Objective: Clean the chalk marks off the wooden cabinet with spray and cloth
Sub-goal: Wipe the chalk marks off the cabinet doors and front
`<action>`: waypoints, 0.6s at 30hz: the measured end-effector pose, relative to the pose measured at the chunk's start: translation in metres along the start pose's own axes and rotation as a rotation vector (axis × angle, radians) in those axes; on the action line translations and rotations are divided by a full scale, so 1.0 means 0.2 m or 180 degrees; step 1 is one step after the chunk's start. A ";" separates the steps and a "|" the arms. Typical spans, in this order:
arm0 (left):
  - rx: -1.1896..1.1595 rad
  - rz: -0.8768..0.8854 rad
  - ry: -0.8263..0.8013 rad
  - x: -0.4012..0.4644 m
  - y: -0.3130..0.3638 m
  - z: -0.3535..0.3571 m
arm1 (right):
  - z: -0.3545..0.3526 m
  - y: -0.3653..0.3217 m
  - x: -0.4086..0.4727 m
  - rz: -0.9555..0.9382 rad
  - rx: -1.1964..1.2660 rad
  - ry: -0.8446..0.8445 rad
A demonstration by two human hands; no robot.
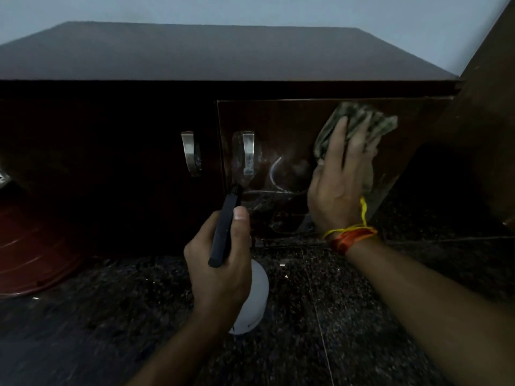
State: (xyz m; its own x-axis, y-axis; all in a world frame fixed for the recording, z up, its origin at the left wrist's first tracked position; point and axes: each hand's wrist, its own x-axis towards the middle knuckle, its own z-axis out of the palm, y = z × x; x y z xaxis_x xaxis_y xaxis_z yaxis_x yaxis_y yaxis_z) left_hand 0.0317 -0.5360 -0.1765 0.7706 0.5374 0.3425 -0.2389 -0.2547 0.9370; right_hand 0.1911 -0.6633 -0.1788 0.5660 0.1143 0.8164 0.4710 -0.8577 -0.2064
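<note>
Dim cabinet, cloth hiding chalk marks

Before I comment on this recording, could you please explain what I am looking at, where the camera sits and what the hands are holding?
There is no machine here: a person wears a wide-angle camera on the head, looking forward and down at both hands. The left hand grips a spray bottle with a white body and black nozzle, pointed at the dark wooden cabinet. The right hand, with straight fingers, presses a cloth flat against the right cabinet door. White chalk marks remain on that door, between its metal handle and the right hand. A second handle is on the left door. The floor is dark speckled stone.
</note>
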 end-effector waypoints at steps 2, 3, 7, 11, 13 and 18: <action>0.0026 0.0018 0.0003 0.00 0.01 0.00 | 0.03 -0.05 -0.08 -0.0238 -0.0085 -0.0159; 0.0041 0.0019 0.0004 0.00 0.02 0.00 | 0.03 -0.07 -0.11 -0.0374 -0.0170 -0.0215; 0.0032 0.0060 -0.0024 0.00 0.04 -0.01 | 0.04 -0.13 -0.05 -0.0780 -0.0220 -0.0127; 0.0006 0.0098 0.0000 0.00 0.02 -0.04 | 0.07 -0.22 0.03 -0.0735 -0.0115 0.0046; 0.0035 0.0067 -0.0003 0.00 0.02 -0.05 | 0.09 -0.25 -0.02 -0.0699 -0.0049 -0.0045; 0.0074 0.0070 0.0016 0.02 0.03 -0.12 | 0.10 -0.21 -0.19 -0.1067 -0.0222 -0.0431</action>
State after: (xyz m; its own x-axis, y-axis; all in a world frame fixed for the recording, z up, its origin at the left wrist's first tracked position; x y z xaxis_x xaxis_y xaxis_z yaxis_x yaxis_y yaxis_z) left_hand 0.0197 -0.5163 -0.1686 0.7624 0.5354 0.3634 -0.2418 -0.2851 0.9275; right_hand 0.1628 -0.6209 -0.2114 0.4747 0.4563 0.7526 0.6010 -0.7928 0.1016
